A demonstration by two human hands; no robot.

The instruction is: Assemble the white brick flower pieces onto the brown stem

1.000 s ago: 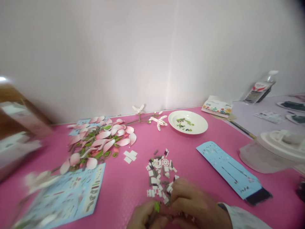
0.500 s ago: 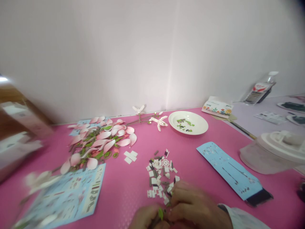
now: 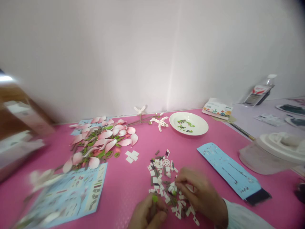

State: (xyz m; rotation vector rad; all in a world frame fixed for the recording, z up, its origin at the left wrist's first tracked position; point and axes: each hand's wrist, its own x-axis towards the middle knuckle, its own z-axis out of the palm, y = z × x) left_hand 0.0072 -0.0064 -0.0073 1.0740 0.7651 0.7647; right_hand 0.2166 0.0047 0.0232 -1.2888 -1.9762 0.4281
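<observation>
My left hand [image 3: 148,213] is closed at the bottom centre around a small brown building-block stem with a bright green piece [image 3: 155,198] at its top. Fingers hide most of the stem. Over the right side of a pile of small white, grey, brown and green building bricks [image 3: 156,180] is my right hand [image 3: 202,194], slightly blurred. Its thumb and forefinger are pinched together; whatever may be between the tips is too small to make out. More loose bricks [image 3: 177,210] lie between the two hands.
Pink petals [image 3: 105,135] and green parts are heaped at left, beside blue instruction sheets [image 3: 95,178]. Four-petalled blossoms [image 3: 160,122] on a branch lie near the wall. A white plate [image 3: 200,127], a blue leaflet [image 3: 226,165] and a lidded tub [image 3: 257,159] stand to the right.
My right hand has moved away from the left hand, up and to the right over the brick pile, uncovering bricks. The left hand still holds the stem with the green piece.
</observation>
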